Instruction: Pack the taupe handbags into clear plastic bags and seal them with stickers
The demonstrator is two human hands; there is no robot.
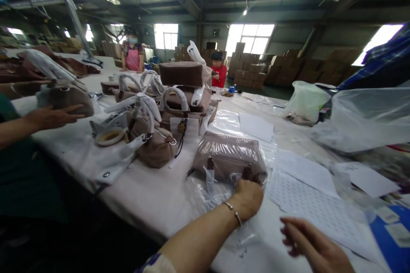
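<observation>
A taupe handbag (pixel 227 153) lies on the table inside a clear plastic bag (pixel 211 200), whose loose end spreads toward me. My left hand (pixel 250 198), with a bracelet at the wrist, is closed on the plastic at the handbag's near right corner; its fingertips are hidden. To the right, my right hand (pixel 312 241) hangs over the table with fingers stretched out and nothing visible in them. It touches neither the handbag nor the plastic. Near it lies a sheet of small printed labels (pixel 310 209).
Several taupe handbags (pixel 156 145) with wrapped handles stand left, beside a tape roll (pixel 110 136). A co-worker's hand (pixel 54 117) holds another bag at far left. Papers (pixel 256 126), plastic bags (pixel 368 115) and a blue box (pixel 392 230) lie right. Two people stand beyond.
</observation>
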